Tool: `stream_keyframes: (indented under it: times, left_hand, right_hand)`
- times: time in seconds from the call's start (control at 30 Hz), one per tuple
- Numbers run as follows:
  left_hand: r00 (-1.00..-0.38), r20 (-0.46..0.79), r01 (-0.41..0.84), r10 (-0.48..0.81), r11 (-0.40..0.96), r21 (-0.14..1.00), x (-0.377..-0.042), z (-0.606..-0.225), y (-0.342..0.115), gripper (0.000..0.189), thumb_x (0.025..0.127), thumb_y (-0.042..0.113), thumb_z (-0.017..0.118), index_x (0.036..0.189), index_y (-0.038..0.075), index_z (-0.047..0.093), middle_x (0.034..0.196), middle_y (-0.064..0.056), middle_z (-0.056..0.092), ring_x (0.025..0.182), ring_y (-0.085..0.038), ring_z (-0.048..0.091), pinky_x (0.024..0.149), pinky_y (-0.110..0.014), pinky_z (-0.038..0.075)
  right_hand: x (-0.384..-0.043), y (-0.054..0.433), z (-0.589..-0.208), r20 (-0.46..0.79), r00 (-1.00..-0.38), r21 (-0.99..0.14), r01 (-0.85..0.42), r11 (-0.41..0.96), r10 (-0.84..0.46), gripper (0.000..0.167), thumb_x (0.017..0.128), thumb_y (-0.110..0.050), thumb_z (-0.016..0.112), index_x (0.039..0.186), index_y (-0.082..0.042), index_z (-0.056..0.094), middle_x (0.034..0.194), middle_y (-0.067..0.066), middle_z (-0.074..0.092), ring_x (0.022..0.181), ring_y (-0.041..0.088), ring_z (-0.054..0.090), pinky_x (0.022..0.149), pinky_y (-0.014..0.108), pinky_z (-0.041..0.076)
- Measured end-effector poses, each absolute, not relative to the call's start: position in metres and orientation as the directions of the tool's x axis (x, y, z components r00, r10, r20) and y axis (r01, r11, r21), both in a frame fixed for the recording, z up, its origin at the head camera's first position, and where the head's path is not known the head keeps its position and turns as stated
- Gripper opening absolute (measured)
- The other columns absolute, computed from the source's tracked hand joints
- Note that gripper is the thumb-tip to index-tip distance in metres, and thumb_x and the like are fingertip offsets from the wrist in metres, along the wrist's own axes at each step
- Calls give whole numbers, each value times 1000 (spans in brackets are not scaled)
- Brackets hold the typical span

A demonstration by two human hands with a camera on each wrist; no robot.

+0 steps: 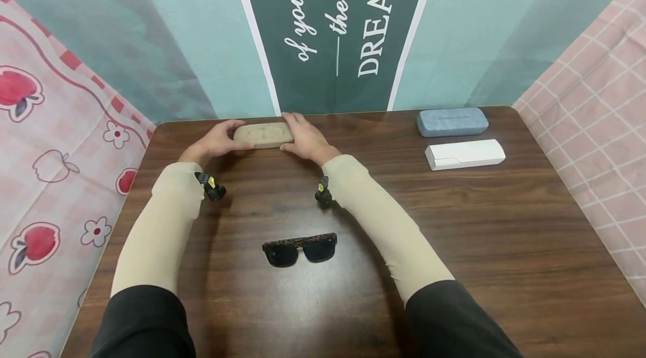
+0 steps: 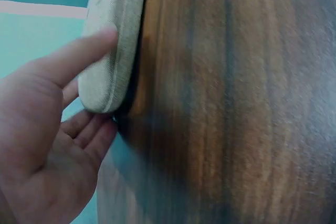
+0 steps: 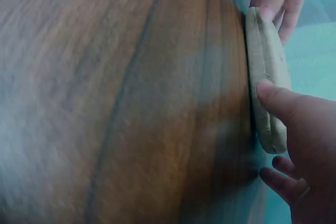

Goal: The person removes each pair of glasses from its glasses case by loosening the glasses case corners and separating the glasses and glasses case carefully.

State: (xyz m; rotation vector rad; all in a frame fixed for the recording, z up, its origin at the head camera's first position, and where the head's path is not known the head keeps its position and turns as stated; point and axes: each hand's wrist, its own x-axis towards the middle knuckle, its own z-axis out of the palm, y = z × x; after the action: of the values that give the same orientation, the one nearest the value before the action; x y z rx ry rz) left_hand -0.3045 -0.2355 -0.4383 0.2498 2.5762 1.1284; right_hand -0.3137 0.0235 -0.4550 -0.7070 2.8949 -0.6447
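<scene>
Close to the table's back edge lies a beige fabric-covered glasses case [image 1: 263, 134], closed and lengthwise to the edge. My left hand [image 1: 219, 139] grips its left end, thumb along the front side and fingers behind. At the right end my right hand [image 1: 307, 138] holds it the same way, with the thumb on the front face. The left wrist view shows the left thumb on the seam of the case [image 2: 118, 72] and fingertips around its rounded end. Dark tortoiseshell sunglasses [image 1: 282, 255] lie nearer me, between the forearms.
At the back right of the wooden table [image 1: 504, 234] lie a blue glasses case [image 1: 451, 122] and, in front of it, a white case [image 1: 465, 155]. A teal cloth with lettering [image 1: 338, 38] hangs behind. Patterned pink cloths [image 1: 55, 139] stand at both sides.
</scene>
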Motion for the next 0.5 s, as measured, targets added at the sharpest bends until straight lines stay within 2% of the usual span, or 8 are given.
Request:
stream_keyframes:
  times: [0.13, 0.27, 0.37, 0.5]
  left_hand:
    - [-935, -231, 10, 269, 670, 742, -305, -429, -232, 85, 94, 28, 75, 158, -1, 28, 159, -25, 33, 145, -40, 32, 117, -51, 28]
    - [-943, -202, 53, 264, 718, 694, -306, -418, -230, 86, 97, 35, 70, 160, 2, 23, 164, -23, 23, 150, -42, 24, 118, -56, 25]
    - [-952, -164, 105, 257, 782, 615, -306, -410, -229, 85, 99, 40, 64, 162, 4, 20, 166, -22, 17, 152, -43, 17, 118, -61, 21]
    - [-963, -122, 148, 240, 851, 505, -302, -400, -224, 89, 99, 51, 59, 164, 9, 15, 168, -21, 10, 154, -41, 7, 116, -71, 5]
  right_hand:
    - [-315, 29, -446, 5, -886, -428, -420, 800, -463, 90, 93, -42, 74, 161, -12, 22, 161, 15, 31, 145, 29, 37, 112, 42, 40]
    - [-316, 34, -434, 2, -871, -399, -450, 799, -490, 89, 94, -45, 71, 161, -12, 24, 162, 16, 29, 148, 30, 33, 114, 45, 37]
    - [-318, 39, -424, -5, -860, -358, -475, 804, -511, 89, 95, -50, 67, 163, -13, 22, 165, 17, 24, 151, 33, 26, 118, 49, 31]
    - [-318, 47, -412, -18, -849, -288, -501, 816, -528, 93, 96, -57, 62, 164, -16, 15, 168, 17, 15, 155, 33, 13, 122, 55, 16]
